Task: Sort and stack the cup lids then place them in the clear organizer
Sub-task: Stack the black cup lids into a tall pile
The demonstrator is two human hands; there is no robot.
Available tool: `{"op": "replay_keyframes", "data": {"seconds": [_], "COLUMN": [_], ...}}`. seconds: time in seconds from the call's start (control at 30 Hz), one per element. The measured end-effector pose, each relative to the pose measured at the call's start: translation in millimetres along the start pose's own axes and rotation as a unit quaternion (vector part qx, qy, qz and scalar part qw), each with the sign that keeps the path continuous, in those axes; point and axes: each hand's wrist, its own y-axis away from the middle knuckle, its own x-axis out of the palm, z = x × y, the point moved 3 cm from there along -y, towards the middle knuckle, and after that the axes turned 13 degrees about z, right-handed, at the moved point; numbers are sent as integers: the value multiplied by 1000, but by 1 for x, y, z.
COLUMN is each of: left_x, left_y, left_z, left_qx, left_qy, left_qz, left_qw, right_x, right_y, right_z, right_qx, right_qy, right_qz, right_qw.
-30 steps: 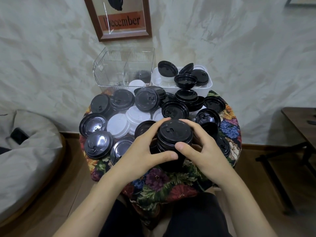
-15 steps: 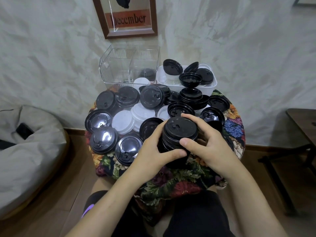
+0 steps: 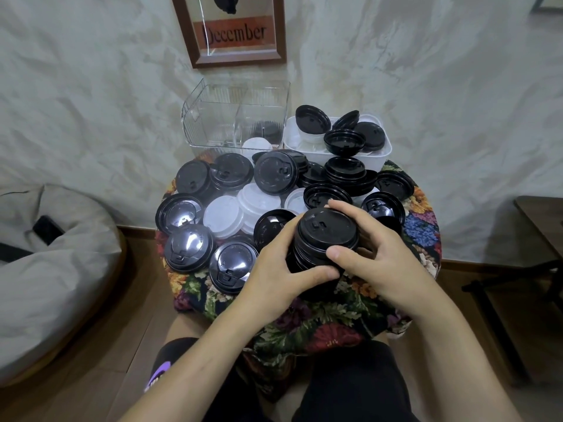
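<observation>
Lids (image 3: 313,118) crowd white bin (image 3: 386,153), perhaps two in clear organizer (image 3: 195,117); left hand (image 3: 274,269), right hand (image 3: 380,263) clamp black stack (image 3: 326,236).

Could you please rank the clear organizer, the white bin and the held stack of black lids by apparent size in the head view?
1. clear organizer
2. white bin and stack of black lids: look alike; the stack is nearer the camera, so unranked.

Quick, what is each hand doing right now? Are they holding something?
Left hand: closed round the lid stack.
Right hand: closed round the same lid stack.
</observation>
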Motion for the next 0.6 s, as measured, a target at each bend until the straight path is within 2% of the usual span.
{"op": "replay_keyframes", "data": {"seconds": [0.6], "left_x": [-8], "left_y": [-5], "left_z": [1], "left_qx": [-10], "left_qy": [22], "left_qz": [56], "left_qw": [998], "right_x": [-5], "right_y": [-2], "right_z": [0], "right_qx": [12], "right_qy": [-2], "right_qz": [46], "right_qw": [999]}}
